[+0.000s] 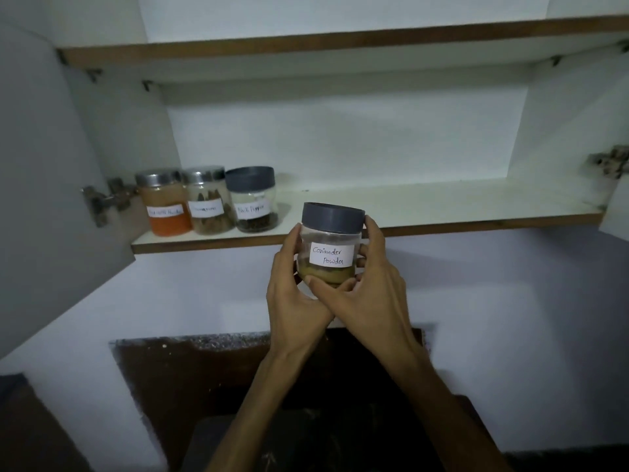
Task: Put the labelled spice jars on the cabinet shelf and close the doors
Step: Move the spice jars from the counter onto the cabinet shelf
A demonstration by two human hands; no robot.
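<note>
A clear jar with a grey lid, labelled "Coriander Powder" point(329, 245), is held just in front of and below the shelf's front edge. My left hand point(296, 294) wraps its left side and my right hand point(371, 287) wraps its right side and base. Three jars stand in a row at the left of the cabinet shelf point(442, 207): an orange-powder jar with a metal lid point(165, 203), a brown-spice jar with a metal lid point(208, 201), and a "Black Pepper" jar with a grey lid point(253, 199).
The left cabinet door point(44, 185) stands open, hinge showing. The right door edge point(617, 206) is open at the far right. An upper shelf point(340, 40) runs above. A white wall and a dark brown patch point(190, 376) lie below.
</note>
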